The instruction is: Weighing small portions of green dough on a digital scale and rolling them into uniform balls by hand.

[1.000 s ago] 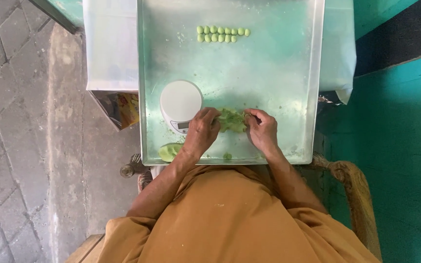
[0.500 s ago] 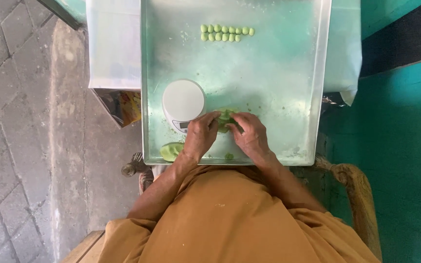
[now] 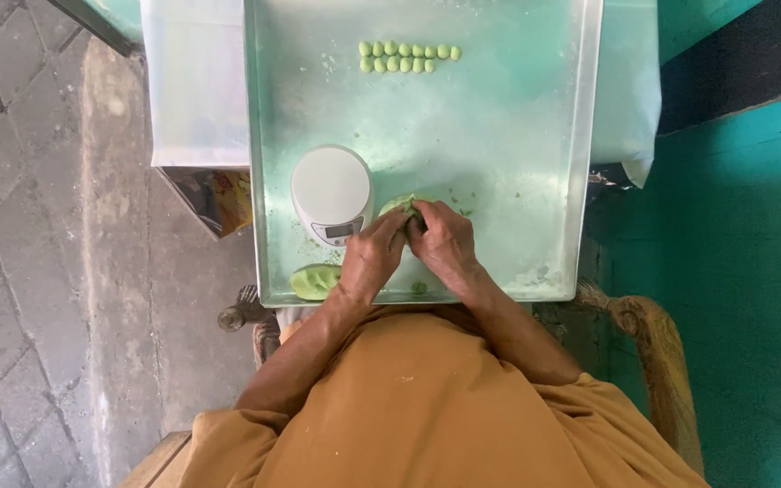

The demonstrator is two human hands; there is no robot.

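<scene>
I am pinching a lump of green dough (image 3: 406, 204) between the closed fingers of my left hand (image 3: 374, 256) and right hand (image 3: 445, 242), just beside the white scale (image 3: 331, 192) on the metal tray (image 3: 535, 163); small dough balls (image 3: 406, 57) are lying well beyond the scale.

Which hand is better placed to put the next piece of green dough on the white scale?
Left. The left hand is nearest the scale; the right hand is farther, across the dough.
</scene>
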